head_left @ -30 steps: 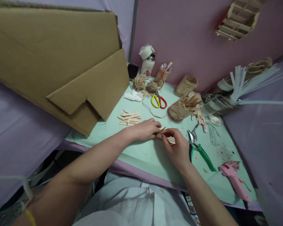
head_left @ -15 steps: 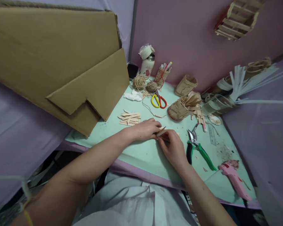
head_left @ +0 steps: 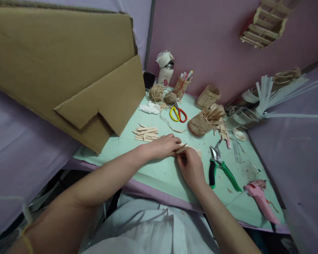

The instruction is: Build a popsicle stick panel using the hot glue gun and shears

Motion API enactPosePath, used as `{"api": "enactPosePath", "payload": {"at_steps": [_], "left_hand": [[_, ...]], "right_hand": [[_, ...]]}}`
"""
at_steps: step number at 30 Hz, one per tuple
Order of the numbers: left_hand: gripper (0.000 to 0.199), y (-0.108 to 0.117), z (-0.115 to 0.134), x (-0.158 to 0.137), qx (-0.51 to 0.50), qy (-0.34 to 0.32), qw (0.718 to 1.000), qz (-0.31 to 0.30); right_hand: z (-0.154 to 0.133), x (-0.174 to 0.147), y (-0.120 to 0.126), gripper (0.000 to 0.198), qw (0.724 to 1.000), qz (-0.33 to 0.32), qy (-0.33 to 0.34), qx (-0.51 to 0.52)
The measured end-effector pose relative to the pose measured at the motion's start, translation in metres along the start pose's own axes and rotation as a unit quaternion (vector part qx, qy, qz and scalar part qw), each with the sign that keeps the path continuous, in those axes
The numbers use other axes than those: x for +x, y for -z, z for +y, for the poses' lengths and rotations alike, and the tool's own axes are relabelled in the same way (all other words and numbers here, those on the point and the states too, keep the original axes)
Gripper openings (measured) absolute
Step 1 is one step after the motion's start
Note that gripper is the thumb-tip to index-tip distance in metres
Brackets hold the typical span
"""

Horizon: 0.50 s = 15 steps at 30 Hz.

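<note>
My right hand pinches a thin pointed wooden strip between thumb and fingers, just above the table. Against its left end lies my left hand, its fingers bent down over a flat row of pale wooden strips. Both hands hide most of that row; its right end shows past my right knuckles. Left of my left hand is a loose pile of cut wooden strips. To the right lie pruning shears with green and black handles, blades apart.
Behind my hands stand a wooden holder full of sticks, yellow-and-red scissors, twine balls and a bottle. A pink glue gun lies at the right edge. A large cardboard sheet leans at the left.
My right hand has turned slightly and its fingers have closed in, showing more of the strip row behind it. My left hand stays in place. The view has shifted a little.
</note>
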State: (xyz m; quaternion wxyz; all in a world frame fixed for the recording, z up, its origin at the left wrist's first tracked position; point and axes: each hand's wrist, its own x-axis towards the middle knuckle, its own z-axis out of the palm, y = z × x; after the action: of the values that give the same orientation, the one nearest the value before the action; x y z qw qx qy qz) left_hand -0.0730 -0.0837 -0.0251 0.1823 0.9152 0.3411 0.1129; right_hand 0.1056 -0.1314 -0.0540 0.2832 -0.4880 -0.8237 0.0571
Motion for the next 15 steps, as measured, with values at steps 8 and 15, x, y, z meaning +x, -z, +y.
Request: {"api": "enactPosePath", "payload": {"at_steps": [8,15], "left_hand": [[0.011,-0.0004,0.0010,-0.0005,0.003,0.006,1.000,-0.001],[0.010,0.0030,-0.0017,-0.0024,-0.041,-0.003,0.999,-0.010]], "right_hand": [[-0.0006,-0.0024,-0.0043,0.007,1.000,0.013,0.002,-0.023],[-0.0011,-0.0031,-0.0068,0.008,0.999,0.033,0.003,-0.042]]}}
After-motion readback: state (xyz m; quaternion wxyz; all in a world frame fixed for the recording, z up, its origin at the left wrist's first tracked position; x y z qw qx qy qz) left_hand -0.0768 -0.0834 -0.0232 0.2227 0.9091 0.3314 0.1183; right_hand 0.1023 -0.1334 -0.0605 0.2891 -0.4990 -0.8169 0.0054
